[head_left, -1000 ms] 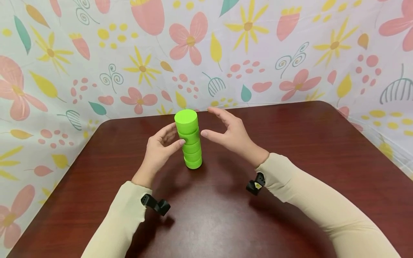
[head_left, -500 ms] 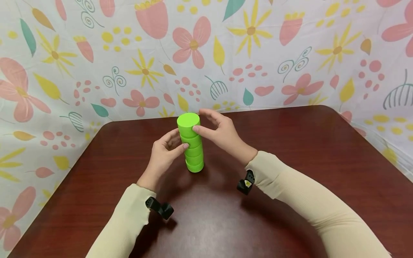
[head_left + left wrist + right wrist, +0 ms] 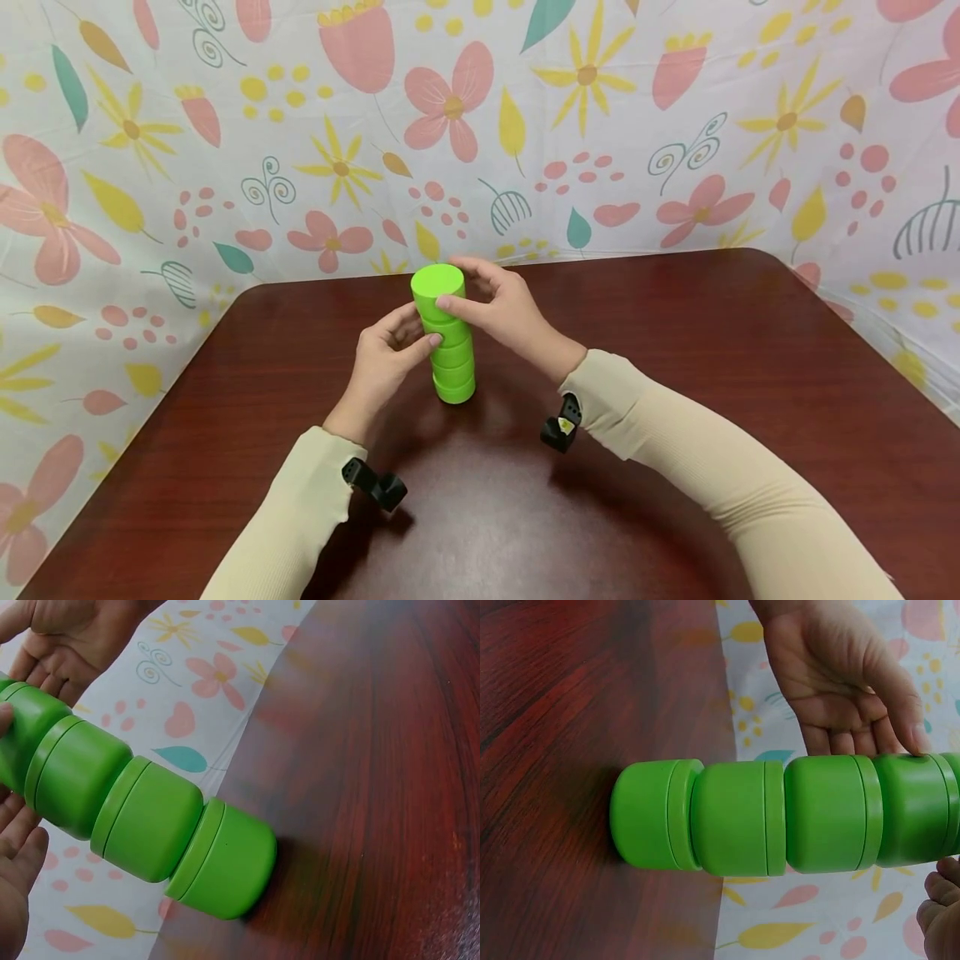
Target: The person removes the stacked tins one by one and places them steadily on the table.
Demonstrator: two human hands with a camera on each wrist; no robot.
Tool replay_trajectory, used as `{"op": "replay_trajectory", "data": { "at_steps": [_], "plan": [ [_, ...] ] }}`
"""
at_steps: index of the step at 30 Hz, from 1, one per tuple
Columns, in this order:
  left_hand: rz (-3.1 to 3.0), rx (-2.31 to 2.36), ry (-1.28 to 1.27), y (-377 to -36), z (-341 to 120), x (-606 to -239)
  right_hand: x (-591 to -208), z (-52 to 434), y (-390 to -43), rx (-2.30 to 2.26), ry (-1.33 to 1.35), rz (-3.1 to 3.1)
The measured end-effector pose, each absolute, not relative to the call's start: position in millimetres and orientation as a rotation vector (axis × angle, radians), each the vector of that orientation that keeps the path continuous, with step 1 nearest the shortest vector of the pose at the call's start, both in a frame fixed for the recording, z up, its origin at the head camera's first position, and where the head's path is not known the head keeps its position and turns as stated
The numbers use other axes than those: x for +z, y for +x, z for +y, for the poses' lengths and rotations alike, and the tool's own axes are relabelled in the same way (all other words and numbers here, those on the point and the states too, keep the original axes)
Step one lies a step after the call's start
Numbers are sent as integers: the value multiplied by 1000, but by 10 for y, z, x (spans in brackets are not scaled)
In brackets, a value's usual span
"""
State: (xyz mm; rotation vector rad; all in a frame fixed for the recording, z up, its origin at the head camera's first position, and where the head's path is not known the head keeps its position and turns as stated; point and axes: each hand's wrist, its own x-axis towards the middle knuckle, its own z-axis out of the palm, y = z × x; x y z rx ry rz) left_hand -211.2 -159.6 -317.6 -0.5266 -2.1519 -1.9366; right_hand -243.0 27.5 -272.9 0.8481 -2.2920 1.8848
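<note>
Right hand [image 3: 504, 312]: thumb and fingers pinch the top jar of the stack of green jars [image 3: 446, 343].
Left hand [image 3: 386, 354]: fingers steady the stack's middle.
Stack: four jars, upright between both hands on the dark wooden table [image 3: 675, 350].
Writing: none legible.
Beyond hands: floral cloth [image 3: 300, 142].

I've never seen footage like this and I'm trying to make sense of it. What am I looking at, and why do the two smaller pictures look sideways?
No machine here: a person works with two bare hands. The large picture comes from a camera on their head; the smaller two come from cameras strapped to each wrist, so they look tilted. On the dark red table stands a stack of green jars, four by the wrist views. The right hand grips the top jar with thumb and fingers. The left hand touches the stack lower down with thumb and fingertips.
</note>
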Motion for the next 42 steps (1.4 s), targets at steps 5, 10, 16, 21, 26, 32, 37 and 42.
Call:
{"op": "replay_trajectory", "data": {
  "at_steps": [5,10,16,21,26,32,37,42],
  "plan": [
    [-2131,-1947,-539,-2117,-1586,-3189,-2739,262,-2419,1906,869,-2289],
    [-2112,-1959,-539,-2125,-1577,-3198,-2739,261,-2403,1924,863,-2274],
    [-2109,-1963,-536,-2129,-1575,-3198,-2751,243,-2400,1979,843,-2223],
    [-2097,-1988,-536,-2132,-1570,-3202,-2766,225,-2409,2049,834,-2157],
    [-2086,-1992,-536,-2140,-1563,-3211,-2760,227,-2426,2064,828,-2100],
    [-2077,-1977,-544,-2143,-1564,-3215,-2695,291,-2428,2112,785,-2015],
    [-2077,-1963,-547,-2155,-1571,-3225,-2640,410,-2411,2160,772,-1935],
    [-2069,-1963,-546,-2163,-1569,-3227,-2672,536,-2396,2159,749,-1882]
  ]
}}
